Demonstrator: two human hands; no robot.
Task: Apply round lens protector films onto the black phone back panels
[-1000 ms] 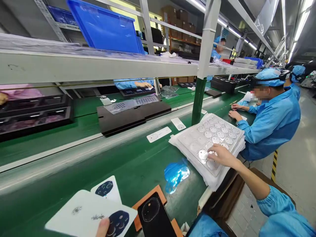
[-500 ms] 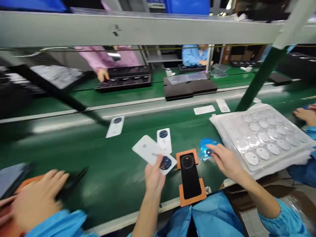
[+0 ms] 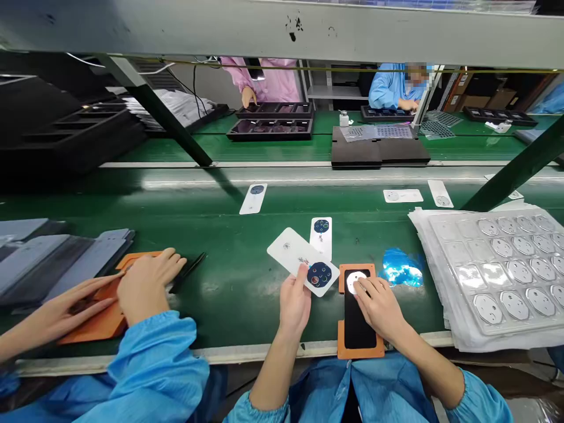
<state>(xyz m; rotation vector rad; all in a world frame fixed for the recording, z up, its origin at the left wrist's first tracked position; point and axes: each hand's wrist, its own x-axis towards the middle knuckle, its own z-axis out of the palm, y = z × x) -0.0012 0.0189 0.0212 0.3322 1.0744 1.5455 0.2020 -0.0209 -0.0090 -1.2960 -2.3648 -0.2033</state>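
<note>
My left hand (image 3: 296,299) pinches a white phone-shaped card (image 3: 288,244) by its lower end, next to the dark camera print. Another such card (image 3: 321,247) lies partly behind it on the green bench. A black phone (image 3: 359,329) sits in an orange holder (image 3: 361,352) near the bench's front edge. My right hand (image 3: 379,308) is over the phone's top end, fingers bent together on a white round disc (image 3: 353,281) with small dark marks. The disc lies on the phone's camera area, partly covered by the fingertips. A crumpled shiny blue film (image 3: 400,267) rests right of the holder.
A clear tray (image 3: 520,270) of round white discs stands on the right. White cards (image 3: 253,198) lie farther back. At left, a co-worker's hands (image 3: 150,282) work at an orange holder (image 3: 94,323), near grey panels (image 3: 83,264). Slanted posts (image 3: 515,167) and an overhead beam (image 3: 282,29) frame the bench.
My right hand has moved left from the blue film to the phone, where a white disc now shows under its fingers. My left hand keeps hold of the card. The camera view has shifted.
</note>
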